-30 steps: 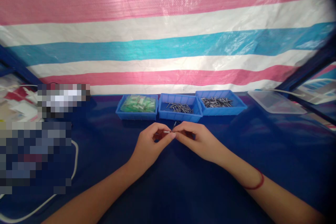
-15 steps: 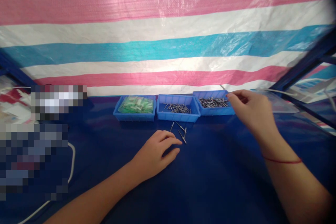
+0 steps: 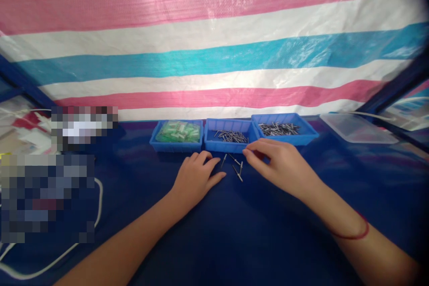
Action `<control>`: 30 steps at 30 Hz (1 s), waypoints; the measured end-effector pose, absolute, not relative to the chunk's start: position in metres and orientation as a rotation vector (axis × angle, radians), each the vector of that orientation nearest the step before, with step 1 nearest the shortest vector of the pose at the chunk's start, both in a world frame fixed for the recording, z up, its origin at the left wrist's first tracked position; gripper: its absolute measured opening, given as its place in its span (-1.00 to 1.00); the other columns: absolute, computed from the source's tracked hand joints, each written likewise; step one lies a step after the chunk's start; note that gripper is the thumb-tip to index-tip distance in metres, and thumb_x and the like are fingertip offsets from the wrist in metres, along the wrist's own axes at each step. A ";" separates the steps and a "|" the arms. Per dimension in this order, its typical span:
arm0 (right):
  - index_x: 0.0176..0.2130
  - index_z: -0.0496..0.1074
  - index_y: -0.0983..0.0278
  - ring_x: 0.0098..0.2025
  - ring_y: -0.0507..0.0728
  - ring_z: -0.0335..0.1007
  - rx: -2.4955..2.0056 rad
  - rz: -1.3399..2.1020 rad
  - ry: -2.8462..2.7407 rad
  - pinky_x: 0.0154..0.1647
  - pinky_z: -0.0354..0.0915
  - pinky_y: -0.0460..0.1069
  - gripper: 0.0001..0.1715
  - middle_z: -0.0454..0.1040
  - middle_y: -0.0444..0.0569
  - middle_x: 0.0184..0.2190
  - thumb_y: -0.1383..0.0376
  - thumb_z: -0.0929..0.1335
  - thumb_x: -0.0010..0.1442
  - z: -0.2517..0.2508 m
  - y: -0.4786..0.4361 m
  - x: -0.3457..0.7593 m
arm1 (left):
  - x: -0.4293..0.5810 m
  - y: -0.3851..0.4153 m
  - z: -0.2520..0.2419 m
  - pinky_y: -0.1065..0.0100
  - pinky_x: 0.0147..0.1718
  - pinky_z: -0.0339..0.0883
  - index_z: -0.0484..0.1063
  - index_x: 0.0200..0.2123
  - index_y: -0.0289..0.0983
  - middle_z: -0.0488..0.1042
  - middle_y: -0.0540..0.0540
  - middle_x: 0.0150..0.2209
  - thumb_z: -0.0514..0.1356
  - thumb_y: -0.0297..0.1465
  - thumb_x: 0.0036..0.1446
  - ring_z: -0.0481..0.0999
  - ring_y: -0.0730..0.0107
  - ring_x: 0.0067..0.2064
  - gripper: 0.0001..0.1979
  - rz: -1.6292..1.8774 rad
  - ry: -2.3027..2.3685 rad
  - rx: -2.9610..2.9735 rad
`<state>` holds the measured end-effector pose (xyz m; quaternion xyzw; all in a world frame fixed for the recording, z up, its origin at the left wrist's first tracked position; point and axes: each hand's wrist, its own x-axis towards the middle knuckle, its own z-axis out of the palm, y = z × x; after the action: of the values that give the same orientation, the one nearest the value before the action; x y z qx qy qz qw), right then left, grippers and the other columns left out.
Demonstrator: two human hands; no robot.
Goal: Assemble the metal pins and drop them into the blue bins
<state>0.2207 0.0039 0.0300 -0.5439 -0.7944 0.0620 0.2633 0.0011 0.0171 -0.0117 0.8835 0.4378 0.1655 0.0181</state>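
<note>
My left hand [image 3: 196,174] rests on the dark blue tabletop, its thumb and forefinger apart and nothing between them. Just beyond its fingertips lie several loose blind rivets [image 3: 238,173]. To the right of these, my right hand [image 3: 276,163] is pinched closed, in front of the middle blue bin [image 3: 231,147]. A rivet stuck out of this pinch a moment ago; now the fingers hide it. More rivets [image 3: 234,136] lie in the middle bin, and a larger heap of rivets [image 3: 278,129] fills the right blue bin [image 3: 306,138].
The left blue bin [image 3: 176,146] holds green-and-white packets [image 3: 177,131]. A translucent plastic lid [image 3: 358,128] lies at the back right. White cable [image 3: 100,196] loops across the left side, beside blurred-out items. A striped sheet [image 3: 208,62] hangs behind the bins.
My right hand has moved left and nearer, from the right bin to beside the loose rivets. My left hand has shifted slightly left. The view has turned a little.
</note>
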 end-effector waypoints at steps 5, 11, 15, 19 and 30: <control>-0.36 0.48 0.24 -0.43 0.07 0.37 -1.433 0.199 -2.264 -0.36 0.23 -0.04 -0.69 0.47 -0.06 -0.45 0.20 0.22 0.27 0.018 0.000 0.206 | 0.000 0.021 -0.018 0.29 -0.17 0.31 0.53 -0.18 -0.20 0.45 -0.08 -0.17 0.09 -0.28 0.25 0.43 0.33 -0.20 -0.76 0.548 1.306 2.645; 0.01 0.42 0.21 -0.30 0.10 0.44 -1.417 -0.051 -2.530 -0.41 0.23 -0.06 -0.64 0.46 -0.01 -0.27 0.29 0.19 0.30 -0.004 0.007 0.201 | 0.000 0.016 -0.017 0.30 -0.19 0.31 0.53 -0.21 -0.20 0.46 -0.07 -0.20 0.08 -0.32 0.25 0.43 0.33 -0.23 -0.78 0.534 1.317 2.639; -0.06 0.46 0.18 -0.32 0.08 0.43 -1.387 -0.142 -2.614 -0.45 0.21 -0.07 -0.69 0.44 -0.02 -0.29 0.29 0.20 0.30 -0.006 0.010 0.197 | -0.002 0.018 -0.019 0.31 -0.17 0.32 0.52 -0.21 -0.21 0.45 -0.07 -0.20 0.08 -0.34 0.25 0.44 0.34 -0.21 -0.79 0.590 1.289 2.627; -0.19 0.48 0.23 -0.22 0.11 0.41 -1.258 -0.203 -2.665 -0.32 0.26 -0.05 -0.77 0.45 0.01 -0.17 0.34 0.24 0.28 -0.001 0.010 0.192 | -0.004 0.022 -0.016 0.36 -0.19 0.33 0.50 -0.22 -0.24 0.46 -0.07 -0.21 0.07 -0.39 0.24 0.46 0.35 -0.20 -0.80 0.597 1.211 2.590; -0.17 0.47 0.26 -0.24 0.12 0.40 -1.083 -0.144 -2.715 -0.22 0.31 0.00 -0.78 0.49 -0.01 -0.27 0.44 0.28 0.22 -0.008 0.011 0.187 | -0.009 0.028 -0.014 0.33 -0.10 0.31 0.44 -0.11 -0.28 0.52 -0.11 -0.17 0.02 -0.44 0.26 0.49 0.30 -0.14 -0.77 0.676 1.172 2.433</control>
<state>0.1871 0.0115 -0.0082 -0.3679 -0.9223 -0.0488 0.1075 -0.0088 0.0283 -0.0141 0.8600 0.4142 0.2391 0.1777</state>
